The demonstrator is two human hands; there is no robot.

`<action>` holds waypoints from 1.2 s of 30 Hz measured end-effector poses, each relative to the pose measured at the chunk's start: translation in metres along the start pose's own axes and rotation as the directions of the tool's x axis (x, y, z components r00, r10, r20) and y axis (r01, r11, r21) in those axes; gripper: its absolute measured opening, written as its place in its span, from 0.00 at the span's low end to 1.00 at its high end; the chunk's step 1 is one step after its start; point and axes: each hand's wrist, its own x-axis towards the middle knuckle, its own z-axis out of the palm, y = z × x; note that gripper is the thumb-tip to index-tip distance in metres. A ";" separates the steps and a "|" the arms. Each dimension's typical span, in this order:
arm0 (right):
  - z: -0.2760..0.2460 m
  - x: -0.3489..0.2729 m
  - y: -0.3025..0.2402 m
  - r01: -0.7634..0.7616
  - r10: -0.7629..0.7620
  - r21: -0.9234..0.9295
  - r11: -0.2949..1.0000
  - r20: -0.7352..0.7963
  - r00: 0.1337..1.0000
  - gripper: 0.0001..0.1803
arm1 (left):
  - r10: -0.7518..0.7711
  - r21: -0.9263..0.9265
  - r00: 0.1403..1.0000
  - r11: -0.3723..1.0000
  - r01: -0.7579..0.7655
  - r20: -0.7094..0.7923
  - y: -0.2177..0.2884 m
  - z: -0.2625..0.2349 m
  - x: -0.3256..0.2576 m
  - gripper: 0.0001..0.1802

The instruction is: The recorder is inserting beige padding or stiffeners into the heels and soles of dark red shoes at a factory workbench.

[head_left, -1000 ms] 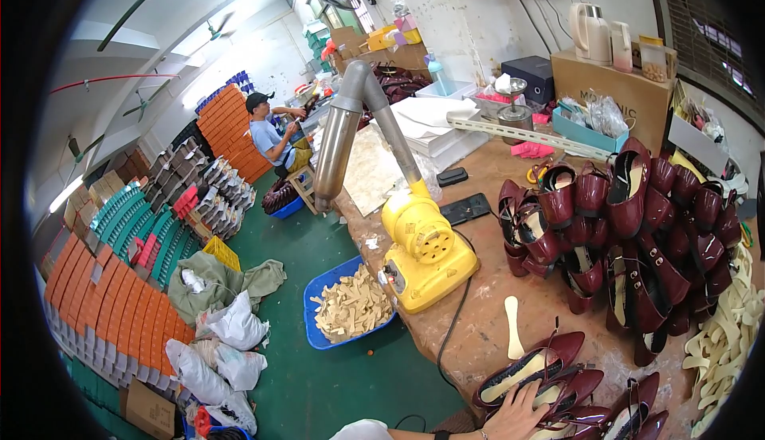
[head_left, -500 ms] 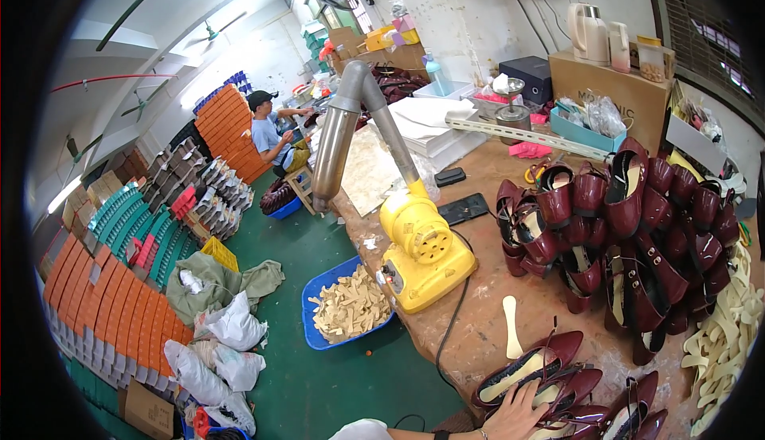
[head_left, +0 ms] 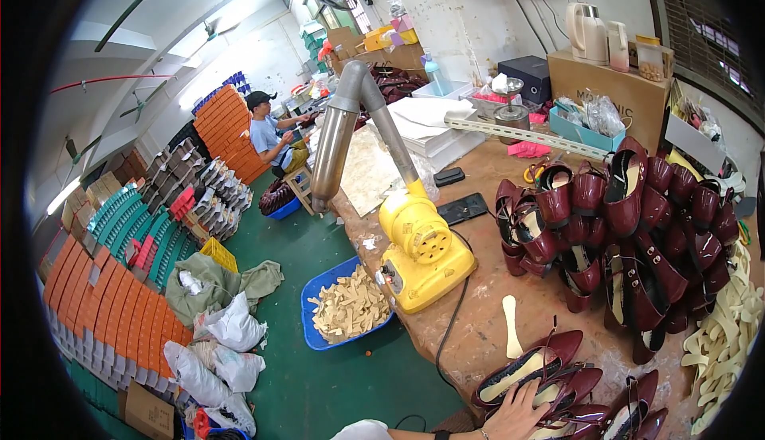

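Observation:
My left hand [head_left: 514, 416] comes in from the lower edge, a dark band at its wrist. Its fingers are spread and rest on the burgundy patent shoes [head_left: 567, 346] at the table's front edge, near a shoe's opening. Pale insoles show inside these shoes, which have thin straps. Just beyond them a loose cream insole [head_left: 511, 327] lies flat on the table. My right hand is out of sight.
A yellow blower machine [head_left: 426, 257] with a bent metal pipe stands at the table's left edge, its cable trailing down. Burgundy shoes are heaped [head_left: 629, 241] at right, beside piled cream insoles [head_left: 721, 336]. A blue basin [head_left: 307, 312] of cut pieces sits on the floor. A co-worker [head_left: 267, 133] sits farther back.
My left hand and the shoes under it stay in place. The co-worker's outstretched arm has shifted slightly.

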 end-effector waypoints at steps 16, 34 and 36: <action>0.001 0.003 0.002 -0.017 0.016 0.028 0.999 0.031 0.999 0.16 | 0.001 0.030 1.000 1.000 -0.001 -0.003 0.001 0.000 0.001 0.28; 0.011 0.002 0.006 -0.018 0.024 0.145 0.989 -0.041 0.999 0.14 | -0.043 -0.096 0.999 0.995 0.040 -0.028 -0.008 0.007 -0.002 0.24; 0.022 0.004 0.011 -0.041 0.055 0.212 0.976 -0.062 0.997 0.08 | -0.073 -0.134 0.995 0.989 0.064 -0.065 -0.007 -0.002 0.000 0.26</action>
